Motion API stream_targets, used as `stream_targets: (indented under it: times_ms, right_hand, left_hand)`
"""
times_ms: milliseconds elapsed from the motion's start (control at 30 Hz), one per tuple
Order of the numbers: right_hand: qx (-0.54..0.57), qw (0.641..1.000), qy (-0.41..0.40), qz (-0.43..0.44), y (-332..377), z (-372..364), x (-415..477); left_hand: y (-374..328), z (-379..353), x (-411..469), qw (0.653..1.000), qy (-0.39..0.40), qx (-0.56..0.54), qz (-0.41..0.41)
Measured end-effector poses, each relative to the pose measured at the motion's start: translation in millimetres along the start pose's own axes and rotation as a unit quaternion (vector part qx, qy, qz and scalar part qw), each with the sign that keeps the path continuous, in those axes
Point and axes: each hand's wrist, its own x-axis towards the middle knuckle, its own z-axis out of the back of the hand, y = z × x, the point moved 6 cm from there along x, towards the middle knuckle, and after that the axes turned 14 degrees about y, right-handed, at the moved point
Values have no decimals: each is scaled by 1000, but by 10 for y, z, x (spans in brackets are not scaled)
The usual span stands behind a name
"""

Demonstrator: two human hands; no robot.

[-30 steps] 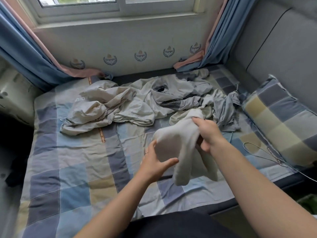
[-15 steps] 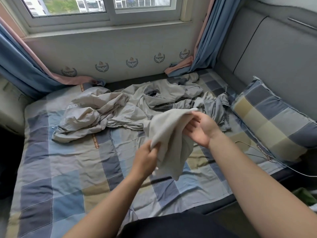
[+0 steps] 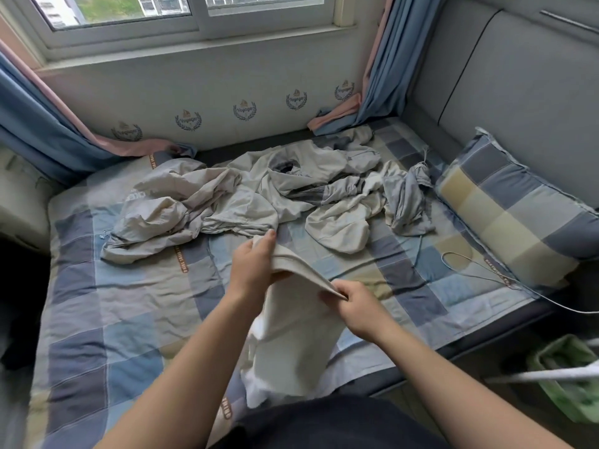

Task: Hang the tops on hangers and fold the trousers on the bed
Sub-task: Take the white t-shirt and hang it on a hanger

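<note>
Laundry sorting, lower centre
Apart, the left hand (image 3: 251, 273) and right hand (image 3: 359, 307) each pinch the top edge of the beige garment (image 3: 291, 345), probably spreading it to identify; farther up, the clothes pile (image 3: 259, 192) lies on the checked bed (image 3: 113, 303).

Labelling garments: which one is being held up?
The pale beige garment, gripped along its top edge by the left hand and right hand, hanging down; the other clothes lie crumpled on the checked bedsheet.
</note>
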Motion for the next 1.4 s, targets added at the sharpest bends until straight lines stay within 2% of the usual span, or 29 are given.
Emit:
stream_targets:
  times_ms: [67,167,300,467,533,600,733,867,933,1000,1067,1133,1200,1300,1367,1400]
  right_hand:
    - [-54,998,-4,20,39,104,-2]
    - [-72,995,-18,67,173,262,-31]
    - [-144,983,-49,102,468,480,-88]
    - [-260,960,-70,73,836,661,-69]
    - [-306,949,-58,58,937,723,-44]
    - [-306,949,-45,55,1001,792,-22]
    - [-203,977,-57,27,1025,882,18]
    - [-38,996,-77,7,1044,859,23]
    - [51,995,-89,1,1086,838,24]
    - [158,984,-86,0,1147,806,33]
    - [244,967,-75,10,1234,771,47]
    - [306,949,-67,28,1314,746,57]
    - [350,933,-72,44,1353,740,63]
    - [401,910,-90,49,1329,764,38]
    - [434,896,-85,44,1304,751,23]
    - [448,889,-79,41,1298,732,15]
  left_hand:
    - [-54,138,6,1000,-26,7,-9]
    - [-118,338,11,994,-65,82,-13]
    - [-143,486,11,990,-73,121,-2]
    - [-162,527,12,994,-99,37,-5]
    - [-229,551,34,994,-96,55,-5]
    - [-303,563,41,992,-86,95,-16]
    - [-360,424,-8,985,-38,152,-77]
    - [-172,-69,-156,959,135,240,-60]
    - [-18,-316,-265,943,209,255,-39]
    - [130,-543,-372,936,269,224,-27]
    - [242,-711,-421,931,294,210,-39]
    - [313,-722,-376,935,244,252,-58]
    - [286,-554,-291,938,130,313,-75]
    - [169,-186,-265,902,-39,412,-121]
    - [64,15,-302,880,-101,444,-133]
    - [19,64,-326,878,-103,443,-145]
